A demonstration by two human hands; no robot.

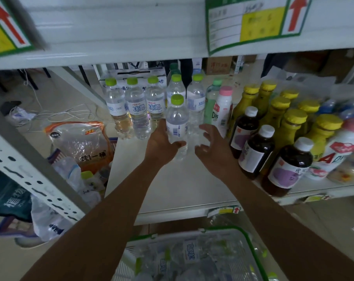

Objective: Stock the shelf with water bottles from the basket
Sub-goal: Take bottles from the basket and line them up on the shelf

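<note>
My left hand (162, 145) grips a clear plastic water bottle with a light green cap (177, 120) around its lower half, with the thumb across the front. The bottle is upright over the white metal shelf (182, 189), in front of two more bottles of the same kind. I cannot tell if its bottom already touches the shelf. My right hand (212, 148) is just beside the bottle, on its right side; the fingers are spread, a little curved, and hold nothing. A row of three water bottles with green caps (135, 106) stands further back on the left. On the right stand dark bottles with white caps (253, 153). The white plastic basket with a green rim (248, 252) is below the shelf, near me, with more water bottles lying inside.
</note>
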